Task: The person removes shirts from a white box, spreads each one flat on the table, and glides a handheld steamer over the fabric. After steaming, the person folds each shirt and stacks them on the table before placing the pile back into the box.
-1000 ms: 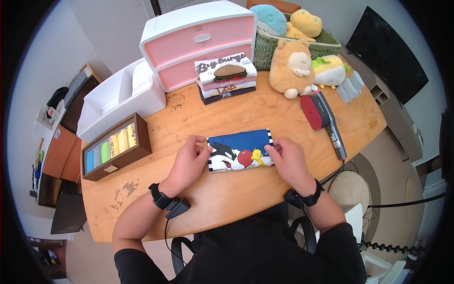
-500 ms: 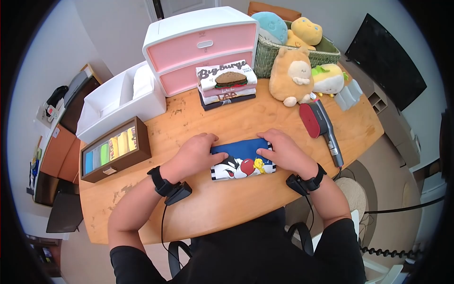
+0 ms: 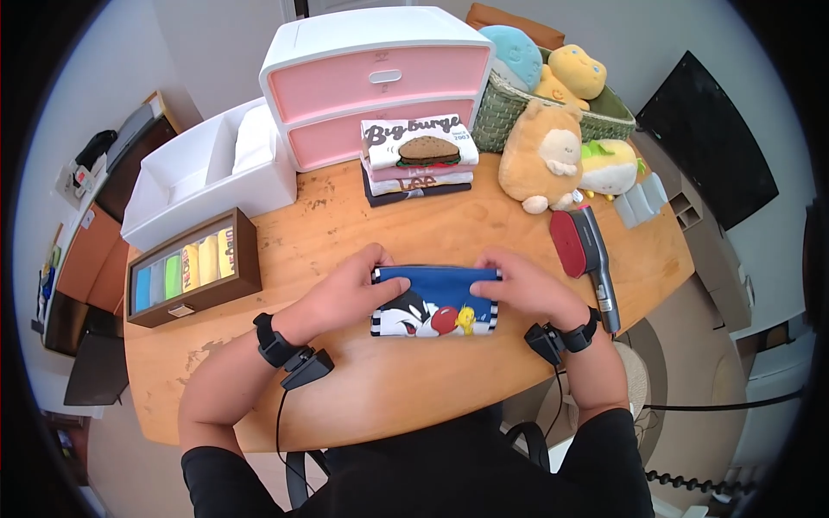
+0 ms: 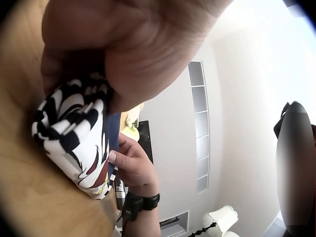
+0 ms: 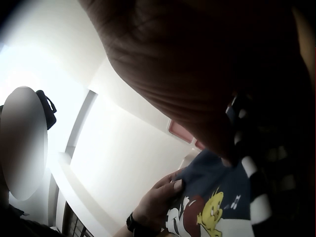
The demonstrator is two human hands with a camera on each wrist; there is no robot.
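A folded blue-and-white garment point(image 3: 436, 302) with a cartoon cat, a red ball and a yellow bird printed on it is at the middle of the table's near side. Its ends have black-and-white checks. My left hand point(image 3: 354, 285) grips its upper left corner, thumb on the print and fingers behind. At the upper right corner, my right hand point(image 3: 527, 285) pinches it the same way. From the left wrist, the folded layers point(image 4: 74, 118) show at the garment's end, below my palm. In the right wrist view the bird print point(image 5: 212, 212) shows under my dark, close hand.
Behind the garment stands a stack of folded shirts point(image 3: 419, 155), before a white drawer unit with pink fronts point(image 3: 380, 82). A box of rolled cloths point(image 3: 246, 259) and a white bin point(image 3: 186, 186) are left. Plush toys point(image 3: 540, 155), a basket point(image 3: 501, 112) and a red-faced brush-like appliance point(image 3: 596, 259) are right.
My hands first held the garment's sides, then spread over its top corners. Now they grip those corners, and more of the blue upper part shows. The head view has shifted slightly.
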